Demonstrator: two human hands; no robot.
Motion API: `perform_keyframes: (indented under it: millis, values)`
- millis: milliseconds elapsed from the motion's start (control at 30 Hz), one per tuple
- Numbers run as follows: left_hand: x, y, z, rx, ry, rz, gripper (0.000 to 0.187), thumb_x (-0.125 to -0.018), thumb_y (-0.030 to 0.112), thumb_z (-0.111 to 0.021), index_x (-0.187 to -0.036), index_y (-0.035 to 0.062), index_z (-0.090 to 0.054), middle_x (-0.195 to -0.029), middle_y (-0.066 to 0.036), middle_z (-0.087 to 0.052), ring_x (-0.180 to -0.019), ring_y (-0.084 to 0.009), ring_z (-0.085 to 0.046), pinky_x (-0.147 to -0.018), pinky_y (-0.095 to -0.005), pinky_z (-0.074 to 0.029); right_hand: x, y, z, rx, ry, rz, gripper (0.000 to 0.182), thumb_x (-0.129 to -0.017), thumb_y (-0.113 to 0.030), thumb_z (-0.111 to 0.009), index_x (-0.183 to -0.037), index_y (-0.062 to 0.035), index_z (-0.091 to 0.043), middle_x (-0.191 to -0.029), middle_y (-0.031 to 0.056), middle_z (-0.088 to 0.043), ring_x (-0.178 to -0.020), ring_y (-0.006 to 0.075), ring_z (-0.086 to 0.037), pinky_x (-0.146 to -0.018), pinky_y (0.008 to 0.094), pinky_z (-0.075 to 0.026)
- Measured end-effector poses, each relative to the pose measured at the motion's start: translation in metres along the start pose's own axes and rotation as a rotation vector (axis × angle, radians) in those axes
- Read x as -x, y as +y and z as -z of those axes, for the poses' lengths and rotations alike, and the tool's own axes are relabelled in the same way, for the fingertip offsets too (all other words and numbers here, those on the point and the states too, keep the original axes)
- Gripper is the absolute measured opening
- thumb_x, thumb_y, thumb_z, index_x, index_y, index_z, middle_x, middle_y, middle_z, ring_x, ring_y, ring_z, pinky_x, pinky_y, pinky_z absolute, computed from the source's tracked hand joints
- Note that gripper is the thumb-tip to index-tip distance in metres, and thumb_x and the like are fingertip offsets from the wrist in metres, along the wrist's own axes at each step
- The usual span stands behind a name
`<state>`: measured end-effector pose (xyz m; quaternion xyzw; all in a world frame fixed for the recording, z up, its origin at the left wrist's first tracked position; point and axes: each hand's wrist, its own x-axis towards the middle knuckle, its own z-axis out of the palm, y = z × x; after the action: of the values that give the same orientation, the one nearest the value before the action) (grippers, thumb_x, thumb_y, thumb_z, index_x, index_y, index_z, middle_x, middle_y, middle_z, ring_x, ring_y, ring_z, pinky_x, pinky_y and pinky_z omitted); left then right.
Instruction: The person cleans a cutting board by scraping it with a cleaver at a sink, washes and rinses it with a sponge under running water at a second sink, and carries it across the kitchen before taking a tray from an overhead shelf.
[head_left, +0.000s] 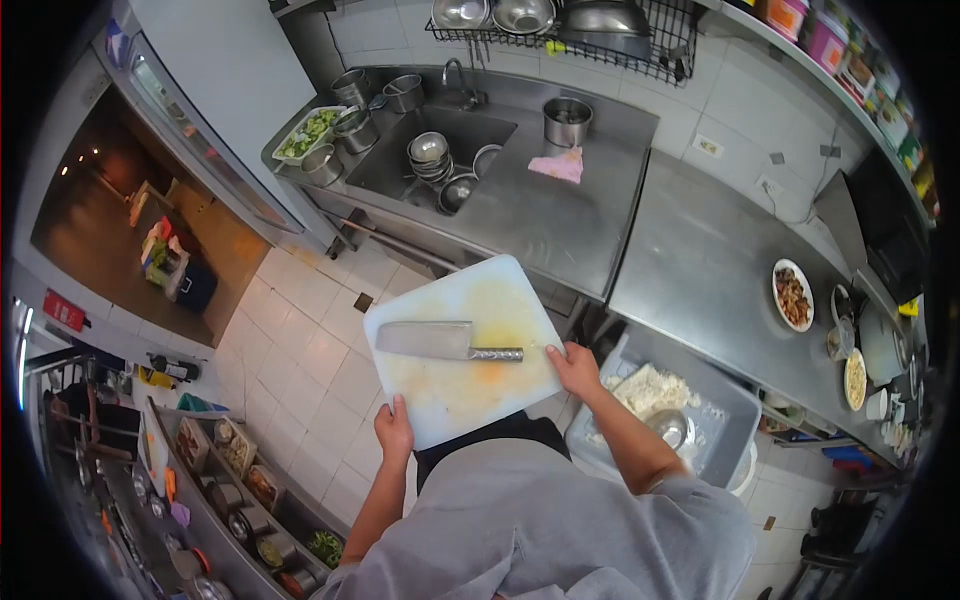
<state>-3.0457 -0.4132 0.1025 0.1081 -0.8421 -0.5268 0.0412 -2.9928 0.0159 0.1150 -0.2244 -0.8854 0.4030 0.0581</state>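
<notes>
A white cutting board (440, 400) with yellow and orange stains is held up in front of my body, over the tiled floor. My left hand (394, 428) grips its lower left edge, thumb on top. On the right edge my right hand (574, 370) has hold of it the same way, with the fingers hidden underneath. Across the board lies a cleaver (425, 340) with a broad blade pointing left and a patterned metal handle. Neither hand touches the cleaver.
A steel sink (385, 165) holds stacked bowls (430, 150). A pot (568, 122) and pink cloth (556, 165) sit on the counter beside it. Right of me is a grey tub (735, 420) with white flour-like powder. Food containers (235, 445) line the lower left.
</notes>
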Motion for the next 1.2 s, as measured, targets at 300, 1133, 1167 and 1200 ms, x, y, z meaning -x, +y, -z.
perform_keyframes:
  millis: [300, 1133, 1167, 1200]
  values:
    - [-0.240, 0.023, -0.067, -0.100, -0.162, -0.022, 0.064, -0.108, 0.047, -0.068, -0.071, -0.0035, -0.056, -0.063, -0.021, -0.057, -0.060, -0.0261, -0.053, -0.060, -0.0491, -0.044, -0.158, -0.075, -0.046, 0.143, 0.038, -0.101, 0.059, -0.107, -0.055, -0.061, -0.112, 0.0021, -0.073, -0.082, 0.0284, -0.072, -0.084, 0.0499, -0.073, -0.077, 0.0555, -0.057]
    - [-0.549, 0.138, -0.314, -0.088, -0.240, -0.050, 0.065, -0.113, 0.048, -0.060, -0.078, -0.0070, -0.065, -0.069, -0.021, -0.064, -0.064, -0.0294, -0.058, -0.064, -0.0481, -0.047, -0.690, -0.053, 0.068, 0.369, 0.306, -0.201, 0.063, -0.101, -0.042, -0.071, -0.157, -0.0193, -0.052, -0.138, 0.0206, -0.070, -0.115, 0.0444, -0.073, -0.095, 0.0559, -0.059]
    - [-0.551, 0.145, -0.323, -0.053, -0.240, -0.032, 0.064, -0.113, 0.047, -0.060, -0.079, -0.0074, -0.065, -0.067, -0.020, -0.062, -0.063, -0.0256, -0.054, -0.062, -0.0465, -0.045, -0.707, -0.047, 0.073, 0.437, 0.304, -0.246, 0.058, -0.101, -0.042, -0.072, -0.153, -0.0209, -0.057, -0.138, 0.0175, -0.069, -0.115, 0.0437, -0.072, -0.094, 0.0554, -0.059]
    - [-0.554, 0.153, -0.334, -0.030, -0.206, -0.068, 0.065, -0.113, 0.046, -0.060, -0.078, -0.0075, -0.063, -0.066, -0.016, -0.059, -0.064, -0.0213, -0.050, -0.062, -0.0446, -0.043, -0.715, -0.044, 0.077, 0.431, 0.292, -0.253, 0.058, -0.101, -0.042, -0.072, -0.153, -0.0209, -0.057, -0.138, 0.0175, -0.069, -0.115, 0.0437, -0.072, -0.094, 0.0554, -0.059]
